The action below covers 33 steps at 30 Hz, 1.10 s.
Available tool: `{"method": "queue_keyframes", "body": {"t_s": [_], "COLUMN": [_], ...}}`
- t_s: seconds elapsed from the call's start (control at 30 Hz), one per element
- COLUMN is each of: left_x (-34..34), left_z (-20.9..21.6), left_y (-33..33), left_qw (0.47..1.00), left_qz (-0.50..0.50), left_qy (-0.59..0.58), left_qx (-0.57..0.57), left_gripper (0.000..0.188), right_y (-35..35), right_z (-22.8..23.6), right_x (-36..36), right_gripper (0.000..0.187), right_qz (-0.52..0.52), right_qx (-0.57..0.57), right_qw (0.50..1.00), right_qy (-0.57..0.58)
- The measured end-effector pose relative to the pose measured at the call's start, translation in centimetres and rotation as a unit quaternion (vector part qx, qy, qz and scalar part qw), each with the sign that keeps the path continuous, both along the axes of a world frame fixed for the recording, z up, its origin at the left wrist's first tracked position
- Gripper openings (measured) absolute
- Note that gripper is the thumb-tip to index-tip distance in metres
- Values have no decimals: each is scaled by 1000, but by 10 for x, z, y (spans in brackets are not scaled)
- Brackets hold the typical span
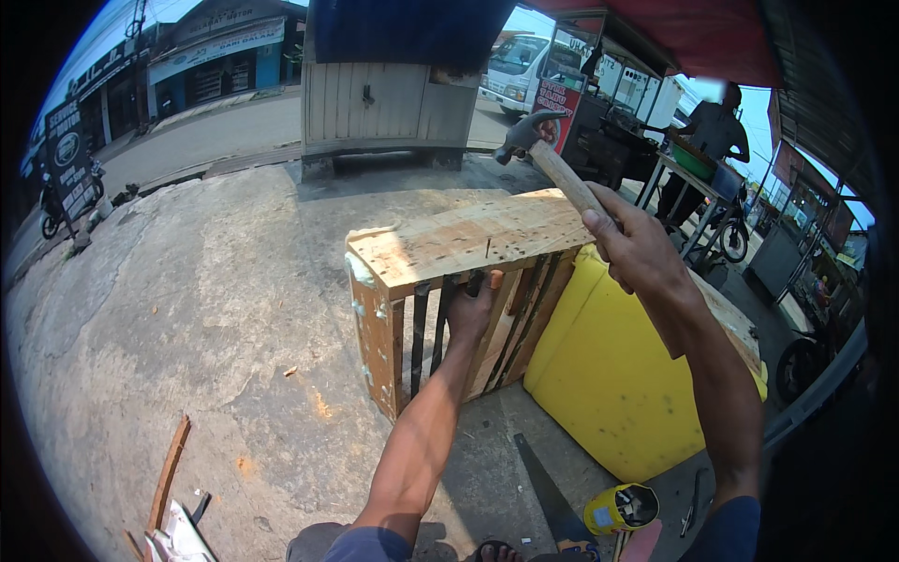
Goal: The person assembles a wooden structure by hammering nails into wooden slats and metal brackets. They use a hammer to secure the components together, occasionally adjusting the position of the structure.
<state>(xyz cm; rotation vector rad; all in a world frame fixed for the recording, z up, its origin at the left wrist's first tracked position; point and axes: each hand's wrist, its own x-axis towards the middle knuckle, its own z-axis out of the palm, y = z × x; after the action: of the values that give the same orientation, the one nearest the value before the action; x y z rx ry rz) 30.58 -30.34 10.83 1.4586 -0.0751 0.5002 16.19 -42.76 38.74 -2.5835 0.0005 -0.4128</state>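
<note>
My right hand (639,245) grips the wooden handle of a claw hammer (562,173), its dark head raised above and beyond a wooden frame (449,242). The frame stands on edge, with black straps (419,337) across its open side and bits of pale foam stuck to its left end. A nail (487,248) stands upright in the top board, close to the near edge. Just below it, my left hand (471,307) is closed at a black strap under the board, thumb pointing up. Its fingertips are partly hidden. The hammer head is well apart from the nail.
A yellow-covered padded piece (613,375) leans at the frame's right. On the concrete lie a handsaw (543,487), a yellow tin (599,515) of small dark pieces and wood scraps (169,468). Beyond are a metal cabinet (398,103) and a person (716,131) by a stall.
</note>
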Motion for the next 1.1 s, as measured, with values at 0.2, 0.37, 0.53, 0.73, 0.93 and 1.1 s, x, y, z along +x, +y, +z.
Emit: {"method": "queue_keyframes", "body": {"t_s": [0.2,0.37,0.53,0.73,0.93,1.1], "left_x": [-5,2,9,7,-4,-10], "left_z": [6,-1,-9,-6,7,11], "left_y": [0,-3,-5,-7,-1,5], "left_qw": [999,999,999,998,1000,999], "left_qz": [-9,13,4,45,6,-41], "left_qy": [-17,-31,-32,-48,-16,10], "left_qx": [-33,-25,-23,3,-14,3], "left_gripper": [58,56,56,60,65,66], "right_y": [-1,-13,2,0,-5,-4], "right_z": [-10,-3,-2,0,-9,-7], "right_x": [1,4,3,12,12,8], "right_gripper": [55,54,52,56,54,51], "right_qz": [62,50,85,11,82,57], "right_qx": [-291,72,-300,106,-286,-107], "right_qw": [949,991,945,967,953,991], "right_qy": [101,-100,103,-231,60,-60]}}
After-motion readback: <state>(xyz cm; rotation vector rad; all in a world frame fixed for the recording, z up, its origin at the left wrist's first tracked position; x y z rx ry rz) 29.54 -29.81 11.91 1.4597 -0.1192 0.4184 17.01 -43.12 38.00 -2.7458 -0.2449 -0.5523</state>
